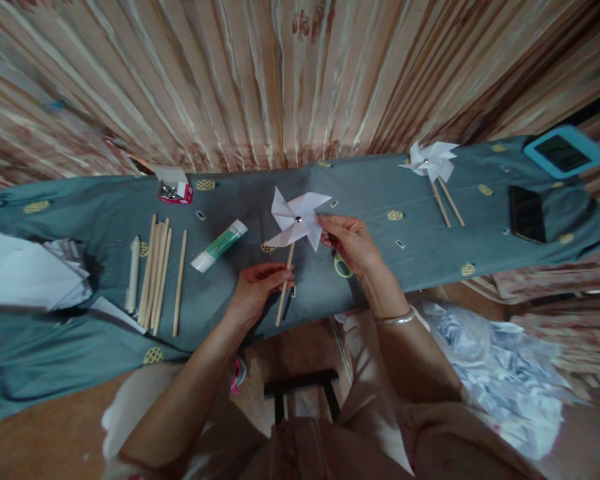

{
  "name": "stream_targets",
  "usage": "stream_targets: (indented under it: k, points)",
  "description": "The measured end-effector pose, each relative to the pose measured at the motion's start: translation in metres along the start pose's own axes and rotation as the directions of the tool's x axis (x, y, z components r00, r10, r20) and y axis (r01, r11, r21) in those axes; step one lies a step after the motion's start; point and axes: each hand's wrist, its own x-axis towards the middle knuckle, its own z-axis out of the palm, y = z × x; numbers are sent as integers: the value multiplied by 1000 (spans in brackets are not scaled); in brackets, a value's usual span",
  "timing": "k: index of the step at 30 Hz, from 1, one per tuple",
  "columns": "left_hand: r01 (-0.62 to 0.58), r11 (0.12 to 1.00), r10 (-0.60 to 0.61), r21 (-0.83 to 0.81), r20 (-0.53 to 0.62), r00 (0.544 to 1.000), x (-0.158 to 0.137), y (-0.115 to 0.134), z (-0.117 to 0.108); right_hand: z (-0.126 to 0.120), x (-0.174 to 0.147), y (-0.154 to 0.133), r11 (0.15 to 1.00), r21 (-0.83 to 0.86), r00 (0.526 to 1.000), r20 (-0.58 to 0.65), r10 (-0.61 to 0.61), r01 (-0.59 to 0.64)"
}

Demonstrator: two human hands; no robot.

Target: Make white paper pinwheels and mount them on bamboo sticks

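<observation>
dim light, soft focus, the curtain [220,87] smeared toward the edges

The white folded-paper pinwheel [304,228] has a silvery centre [299,219] and pale-tan wooden stick [282,303]. Yellow ovals [395,215] with dark dots pattern the long grey-green cloth [365,200]; green bands the white oblong tube [220,247]; brown and cream stripe the pleated curtain [250,87].

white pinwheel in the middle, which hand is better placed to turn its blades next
Probably the right hand: it reaches the edge of the white paper blades, while the left hand grips the wooden stick below them.
</observation>
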Motion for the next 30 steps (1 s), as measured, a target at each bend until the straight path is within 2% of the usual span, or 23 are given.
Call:
stream_targets:
  k: [7,30]
  points:
    - [-16,1000,16,-1,-2,1000,2,-2,-1,2,-2,0,998,27,999,-8,52,-52]
    - [-37,999,37,-15,-19,999,2,-3,-1,10,-6,2,997,3,996,47,76,-76]
